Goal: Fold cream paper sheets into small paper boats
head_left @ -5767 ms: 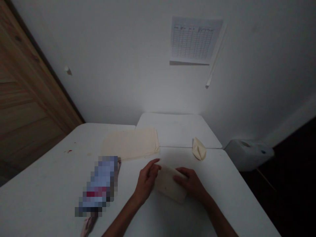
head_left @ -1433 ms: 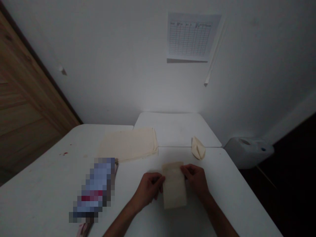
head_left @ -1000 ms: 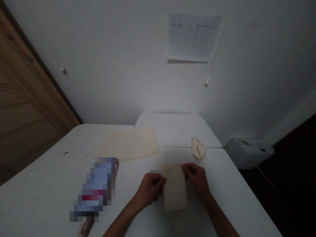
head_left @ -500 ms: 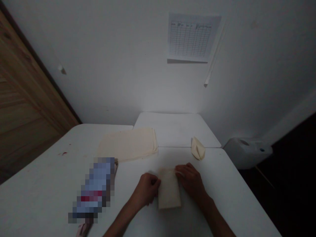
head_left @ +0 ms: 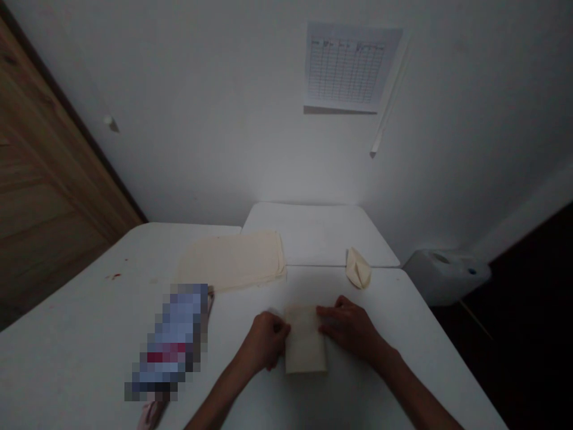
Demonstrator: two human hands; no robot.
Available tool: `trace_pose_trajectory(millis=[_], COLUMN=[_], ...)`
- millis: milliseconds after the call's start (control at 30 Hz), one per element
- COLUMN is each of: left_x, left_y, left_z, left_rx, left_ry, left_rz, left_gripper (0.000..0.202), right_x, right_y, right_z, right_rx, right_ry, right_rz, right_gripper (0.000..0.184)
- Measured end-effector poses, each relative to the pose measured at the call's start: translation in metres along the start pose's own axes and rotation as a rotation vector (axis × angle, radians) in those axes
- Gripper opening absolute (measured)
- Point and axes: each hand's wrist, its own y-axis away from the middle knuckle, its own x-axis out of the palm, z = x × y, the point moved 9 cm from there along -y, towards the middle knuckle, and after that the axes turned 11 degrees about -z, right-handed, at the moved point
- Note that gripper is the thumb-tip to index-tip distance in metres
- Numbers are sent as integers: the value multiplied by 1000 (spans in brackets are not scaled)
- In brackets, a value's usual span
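Observation:
A small folded cream cloth (head_left: 305, 340) lies on the white table (head_left: 403, 346) in front of me. My left hand (head_left: 265, 346) is curled into a loose fist against the cloth's left edge, fingers pinching it. My right hand (head_left: 349, 331) rests flat on the cloth's right side, fingers stretched over its top right corner. A stack of flat cream cloths (head_left: 235, 260) lies further back on the left. A small folded cream piece (head_left: 359, 269) sits at the back right.
A pixelated oblong object (head_left: 172, 341) lies on the table to my left, with something pink (head_left: 150, 415) under its near end. A second white table (head_left: 320, 233) abuts the far side. A white bin (head_left: 447, 276) stands right. Wooden door at left.
The cloth went from a wide shape under both hands to a narrow upright rectangle. Over the last second it shifted slightly left and my right hand flattened onto it.

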Motion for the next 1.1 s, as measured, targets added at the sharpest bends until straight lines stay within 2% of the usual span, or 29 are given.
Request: trace_pose_trajectory(millis=[133,300,533,667,900,1100], left_x=[1,0,0,4,13,18], left_y=[-2,-2,-3,8,44,52], left_z=[2,2,5,7,19,30], left_rx=[11,18,-14,-46,-106,-159], left_ry=[7,-2,-23,-18,-1,-47], left_rz=[12,19,6,36,42,2], left_gripper=[38,40,42,47,53,52], right_x=[-4,-5,-5,-4,-4,-3], right_y=[2,2,11,13,12,12], right_z=[2,12,17,19,22,24], right_rx=[12,-52,-97,-121,-117,-129], right_ry=[10,29,37,37,41,48], right_rz=[62,158,208,228,252,264], right_gripper=[58,73,98,96,91,84])
